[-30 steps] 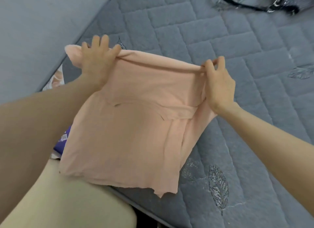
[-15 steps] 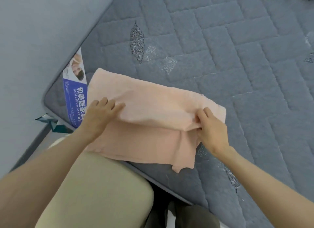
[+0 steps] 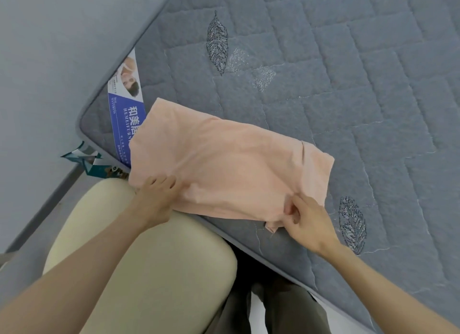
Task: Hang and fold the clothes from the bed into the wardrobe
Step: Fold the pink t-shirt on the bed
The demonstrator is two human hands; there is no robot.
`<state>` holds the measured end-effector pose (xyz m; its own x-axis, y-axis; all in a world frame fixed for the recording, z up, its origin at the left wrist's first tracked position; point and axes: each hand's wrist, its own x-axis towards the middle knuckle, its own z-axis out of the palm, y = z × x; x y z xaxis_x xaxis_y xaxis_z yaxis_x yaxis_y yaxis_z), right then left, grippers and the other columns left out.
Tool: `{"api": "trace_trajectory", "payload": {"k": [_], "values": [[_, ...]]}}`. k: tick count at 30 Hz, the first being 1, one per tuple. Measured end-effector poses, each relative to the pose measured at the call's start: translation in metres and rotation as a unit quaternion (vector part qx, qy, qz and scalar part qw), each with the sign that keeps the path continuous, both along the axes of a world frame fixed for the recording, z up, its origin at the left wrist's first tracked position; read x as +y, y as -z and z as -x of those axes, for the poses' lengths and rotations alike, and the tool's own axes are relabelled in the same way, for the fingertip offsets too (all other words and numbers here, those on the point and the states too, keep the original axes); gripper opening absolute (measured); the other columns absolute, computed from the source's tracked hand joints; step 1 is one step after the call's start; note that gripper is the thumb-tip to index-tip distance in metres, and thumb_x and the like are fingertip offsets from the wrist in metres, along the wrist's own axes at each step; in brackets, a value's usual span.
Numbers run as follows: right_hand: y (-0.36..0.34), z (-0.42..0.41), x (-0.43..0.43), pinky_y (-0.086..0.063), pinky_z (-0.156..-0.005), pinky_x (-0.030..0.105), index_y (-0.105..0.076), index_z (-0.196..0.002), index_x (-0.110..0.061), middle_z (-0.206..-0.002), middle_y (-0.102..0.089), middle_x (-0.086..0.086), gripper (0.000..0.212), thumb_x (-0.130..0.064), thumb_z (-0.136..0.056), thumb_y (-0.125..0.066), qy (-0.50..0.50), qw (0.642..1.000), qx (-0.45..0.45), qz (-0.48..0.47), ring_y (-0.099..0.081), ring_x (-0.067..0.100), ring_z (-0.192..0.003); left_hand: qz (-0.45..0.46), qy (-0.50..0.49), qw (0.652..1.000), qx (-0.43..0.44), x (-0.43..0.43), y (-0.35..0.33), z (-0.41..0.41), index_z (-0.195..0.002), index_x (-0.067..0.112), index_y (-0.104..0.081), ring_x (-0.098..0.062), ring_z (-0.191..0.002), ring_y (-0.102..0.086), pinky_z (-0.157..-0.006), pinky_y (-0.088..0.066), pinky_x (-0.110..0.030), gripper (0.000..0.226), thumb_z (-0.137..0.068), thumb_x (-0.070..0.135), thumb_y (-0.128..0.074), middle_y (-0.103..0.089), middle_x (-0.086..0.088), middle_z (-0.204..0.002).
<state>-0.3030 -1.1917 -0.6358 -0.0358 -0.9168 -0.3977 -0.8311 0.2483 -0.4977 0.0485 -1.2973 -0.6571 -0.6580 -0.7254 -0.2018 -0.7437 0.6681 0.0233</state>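
I see the peach garment (image 3: 224,164) lying folded on the grey quilted mattress (image 3: 348,97), close to the mattress corner at about 9 o'clock in my view. Its near edge runs along the mattress border and overhangs it a little.

The left hand (image 3: 154,199) is at the garment's 7 o'clock corner. Its grip is closed on the cloth there, with the fingers (image 3: 163,184) bent into the fabric and creases running away from them.

The right hand (image 3: 308,224) is at the garment's 5 o'clock corner. Its grip is clamped on the cloth, with thumb and fingertips (image 3: 290,209) pinching a small bunch of fabric. A short tail of cloth pokes out below the pinch.

A blue-and-white mattress label (image 3: 124,114) lies at the garment's 10 o'clock, and the fabric partly covers it. One embroidered leaf (image 3: 217,42) sits at the garment's 12 o'clock, well apart from it. A second leaf (image 3: 352,224) sits just beside the right hand at 3 o'clock. A teal scrap of packaging (image 3: 94,164) sticks out past the mattress corner at the garment's 9 o'clock. A beige rounded surface (image 3: 149,271) fills the view under the left forearm; I cannot tell what it is.
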Motion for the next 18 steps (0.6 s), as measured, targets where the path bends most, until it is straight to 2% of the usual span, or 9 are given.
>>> {"api": "trace_trajectory", "payload": {"k": [2,4,7,9,10,11,13,16,18], "values": [[0.000,0.001,0.001,-0.032,-0.075,0.032,-0.050,-0.085,-0.027,-0.089,-0.046,-0.013,0.023,-0.042,-0.073,-0.039,0.105,0.992,-0.042,0.050,-0.042,0.015,-0.089,-0.006,-0.042,0.998,0.048,-0.002,-0.003,0.014,-0.103,0.019,-0.055,-0.029,-0.073,-0.054,-0.062,-0.043,-0.035,0.043,-0.060,0.024,-0.054,-0.050,-0.004,-0.086],[0.005,0.006,-0.006,-0.028,-0.079,0.027,-0.050,-0.098,-0.023,-0.101,-0.043,-0.009,0.031,-0.041,-0.078,-0.033,0.259,0.960,-0.050,0.091,-0.036,0.013,-0.097,-0.013,-0.088,0.990,0.113,-0.008,-0.006,0.040,-0.106,0.018,-0.060,-0.027,-0.081,-0.049,-0.066,-0.042,-0.036,0.043,-0.068,0.027,-0.042,-0.049,-0.005,-0.094],[0.021,0.026,-0.033,-0.036,-0.090,0.035,-0.052,-0.114,-0.013,-0.107,-0.049,0.002,0.030,-0.028,-0.091,-0.040,0.470,0.875,-0.089,0.066,-0.043,0.020,-0.100,-0.029,-0.104,0.981,0.163,-0.018,-0.010,0.094,-0.124,0.019,-0.057,-0.025,-0.106,-0.045,-0.081,-0.046,-0.041,0.049,-0.078,0.021,-0.038,-0.054,-0.007,-0.121],[0.027,0.041,-0.055,-0.045,-0.092,0.039,-0.049,-0.127,-0.013,-0.111,-0.054,0.003,0.035,-0.023,-0.093,-0.044,0.566,0.810,-0.155,-0.001,-0.052,0.022,-0.100,-0.079,-0.137,0.972,0.176,-0.022,-0.010,0.132,-0.138,0.025,-0.047,-0.025,-0.129,-0.033,-0.100,-0.038,-0.047,0.053,-0.087,0.016,-0.038,-0.041,-0.005,-0.144],[0.027,0.047,-0.063,-0.049,-0.086,0.038,-0.051,-0.122,-0.017,-0.105,-0.055,0.003,0.033,-0.022,-0.089,-0.046,0.580,0.794,-0.183,-0.019,-0.054,0.021,-0.094,-0.117,-0.159,0.965,0.175,-0.024,-0.007,0.150,-0.143,0.029,-0.039,-0.026,-0.138,-0.024,-0.108,-0.030,-0.048,0.055,-0.091,0.014,-0.038,-0.030,-0.001,-0.152],[0.028,0.053,-0.070,-0.050,-0.070,0.031,-0.052,-0.105,-0.022,-0.092,-0.053,0.001,0.024,-0.022,-0.082,-0.047,0.573,0.793,-0.208,-0.023,-0.051,0.019,-0.080,-0.145,-0.175,0.958,0.174,-0.025,-0.004,0.166,-0.146,0.034,-0.031,-0.026,-0.143,-0.015,-0.112,-0.024,-0.049,0.057,-0.093,0.016,-0.038,-0.020,0.001,-0.157],[0.027,0.060,-0.083,-0.037,-0.045,0.018,-0.043,-0.080,-0.026,-0.074,-0.041,-0.004,0.010,-0.022,-0.072,-0.046,0.522,0.815,-0.252,-0.019,-0.039,0.013,-0.062,-0.167,-0.195,0.953,0.161,-0.027,0.005,0.192,-0.149,0.039,-0.018,-0.028,-0.146,-0.003,-0.112,-0.020,-0.054,0.058,-0.096,0.024,-0.034,-0.006,0.004,-0.160],[0.028,0.063,-0.093,-0.039,-0.056,0.021,-0.059,-0.095,-0.020,-0.085,-0.057,-0.006,0.013,-0.024,-0.084,-0.062,0.438,0.853,-0.279,-0.047,-0.050,0.010,-0.070,-0.203,-0.230,0.945,0.110,-0.029,0.017,0.211,-0.150,0.042,-0.004,-0.032,-0.146,0.007,-0.109,-0.016,-0.065,0.059,-0.099,0.031,-0.032,0.005,0.006,-0.160],[0.030,0.057,-0.096,-0.029,-0.055,0.026,-0.055,-0.074,-0.004,-0.069,-0.047,0.003,0.025,-0.024,-0.086,-0.062,0.387,0.884,-0.261,-0.035,-0.039,0.015,-0.061,-0.207,-0.228,0.947,0.087,-0.026,0.020,0.213,-0.149,0.043,0.000,-0.032,-0.146,0.012,-0.107,-0.012,-0.069,0.059,-0.100,0.033,-0.030,0.009,0.009,-0.160]]}}
